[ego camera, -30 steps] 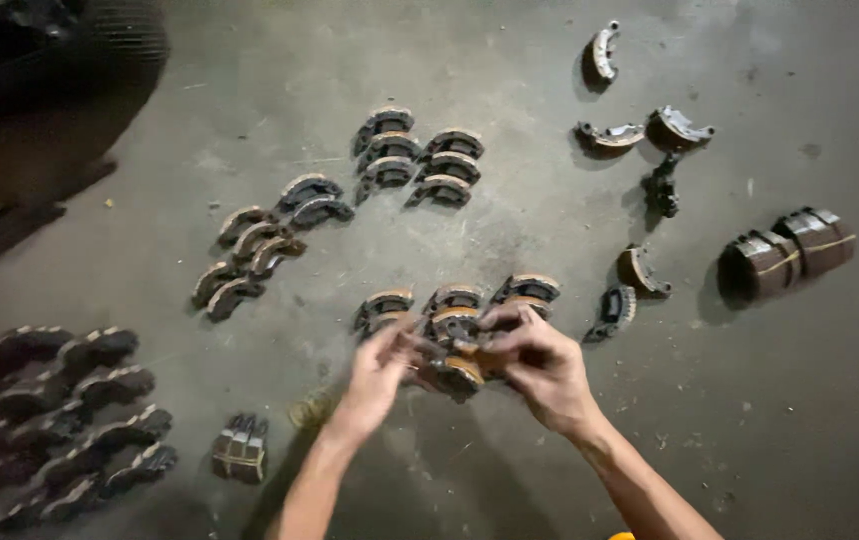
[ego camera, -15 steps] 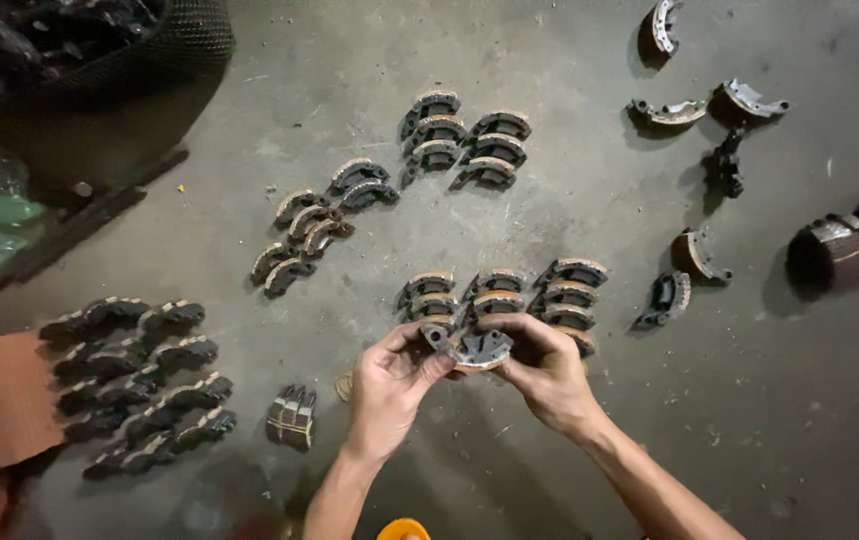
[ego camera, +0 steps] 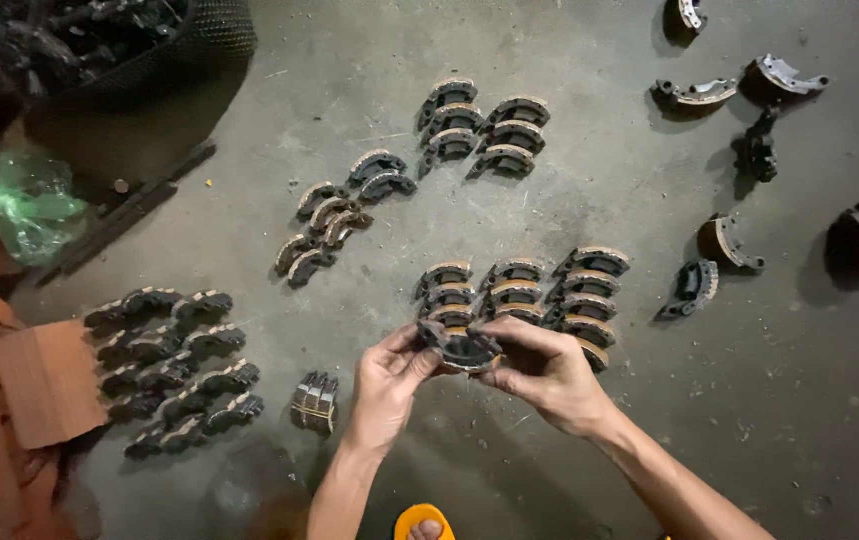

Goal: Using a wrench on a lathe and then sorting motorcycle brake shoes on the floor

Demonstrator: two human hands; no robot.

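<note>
Hands meet low centre over the concrete floor (ego camera: 250, 200): left hand (ego camera: 387, 385) and right hand (ego camera: 548, 375) both pinch one curved brake shoe (ego camera: 460, 349) between them, fingers closed on its ends, long axis running 9 to 3 o'clock, each hand about equally near. Shoe sits just at 6 o'clock of the nearest shoe cluster (ego camera: 525, 295), overlapping its bottom row from this view; more rows lie at 9 o'clock (ego camera: 175, 365) and 12 o'clock (ego camera: 480, 125), loose pieces at 2 o'clock (ego camera: 740, 150).

Dim, flat overhead light leaves short soft shadows on the grey floor (ego camera: 570, 470), sharp mid-frame, corners darkening.
</note>
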